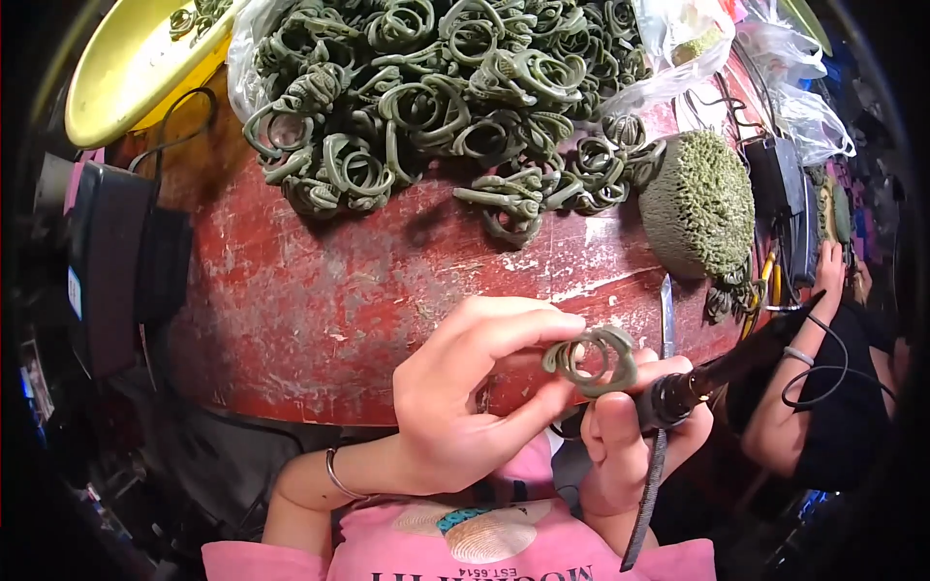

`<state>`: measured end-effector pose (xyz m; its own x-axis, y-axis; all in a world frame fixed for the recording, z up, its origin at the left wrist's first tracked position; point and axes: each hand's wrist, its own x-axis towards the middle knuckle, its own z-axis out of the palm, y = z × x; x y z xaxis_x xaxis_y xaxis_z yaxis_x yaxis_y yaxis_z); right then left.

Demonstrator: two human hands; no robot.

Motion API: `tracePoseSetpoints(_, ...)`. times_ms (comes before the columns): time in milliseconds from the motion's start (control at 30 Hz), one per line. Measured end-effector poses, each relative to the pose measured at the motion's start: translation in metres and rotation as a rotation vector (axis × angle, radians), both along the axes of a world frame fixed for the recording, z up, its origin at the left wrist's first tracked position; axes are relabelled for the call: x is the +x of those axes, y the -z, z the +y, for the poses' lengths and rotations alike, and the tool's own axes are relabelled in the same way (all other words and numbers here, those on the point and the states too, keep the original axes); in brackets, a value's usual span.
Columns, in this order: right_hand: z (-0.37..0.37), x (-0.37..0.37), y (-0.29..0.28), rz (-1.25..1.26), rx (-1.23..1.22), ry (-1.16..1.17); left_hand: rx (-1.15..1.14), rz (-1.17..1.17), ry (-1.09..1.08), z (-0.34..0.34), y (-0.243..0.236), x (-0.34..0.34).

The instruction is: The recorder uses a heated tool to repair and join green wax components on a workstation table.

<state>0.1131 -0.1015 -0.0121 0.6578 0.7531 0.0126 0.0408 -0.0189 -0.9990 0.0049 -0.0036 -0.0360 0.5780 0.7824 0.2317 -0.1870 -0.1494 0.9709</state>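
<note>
Fingers (528, 334) of the left hand (450, 397) pinch a green ring (625, 365) by its left side, held over the near edge of the red tabletop (320, 290). Right hand (620, 460) grips a dark handpiece (668, 399), its thumb just below the ring; contact with the ring unclear. Heap of similar green pieces (528, 77) ahead, rough green block (697, 203) to its right, yellow basin (136, 68) far left.

The ring (622, 370) and the heaped rings (528, 79) are showing grey-green. The table (300, 300) is showing red streaked with whitish scratches, the bowl (136, 73) yellow, the shirt (363, 533) pink with a shell print.
</note>
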Motion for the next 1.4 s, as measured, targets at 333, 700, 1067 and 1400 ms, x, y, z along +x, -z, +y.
tracePoseSetpoints(333,-0.004,0.0,-0.001,0.17,-0.01,0.026,-0.282,-0.125,0.062,0.003,-0.001,0.002)
tracePoseSetpoints(700,-0.001,0.001,-0.001,0.092,-0.083,0.042,-0.137,-0.008,0.015,0.003,-0.003,-0.003)
tracePoseSetpoints(1067,0.003,-0.001,0.002,-0.003,-0.105,0.036,0.186,0.126,0.012,0.005,-0.005,-0.006)
tracePoseSetpoints(1400,0.005,-0.002,0.002,0.032,-0.134,0.053,0.185,0.157,-0.028,0.003,-0.005,-0.006)
